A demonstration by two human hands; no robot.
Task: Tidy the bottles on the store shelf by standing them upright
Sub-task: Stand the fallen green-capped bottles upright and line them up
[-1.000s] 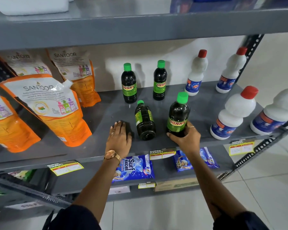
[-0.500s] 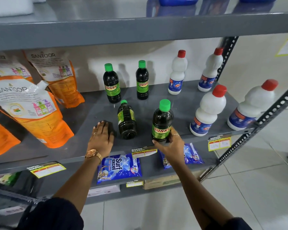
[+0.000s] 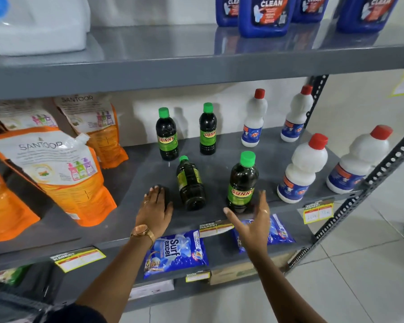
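Released a moment ago, the upright SUNNY bottle [image 3: 242, 181] stands free on the grey shelf [image 3: 278, 164], my right hand [image 3: 252, 221] just beside it, fingers spread. My left hand [image 3: 155, 209] lies flat, fingers together, over a dark, mostly hidden object [image 3: 165, 194]. Between them, another bottle [image 3: 190, 184] lies sideways, its label unreadable.

Wall [image 3: 350, 108]: pale, plain, behind the shelving.
Floor [image 3: 371, 276]: light glossy tiles, thin grout lines.
Shelving [image 3: 196, 64]: grey metal boards, perforated dark upright [image 3: 383, 169] at right.
Light: even, soft reflections.
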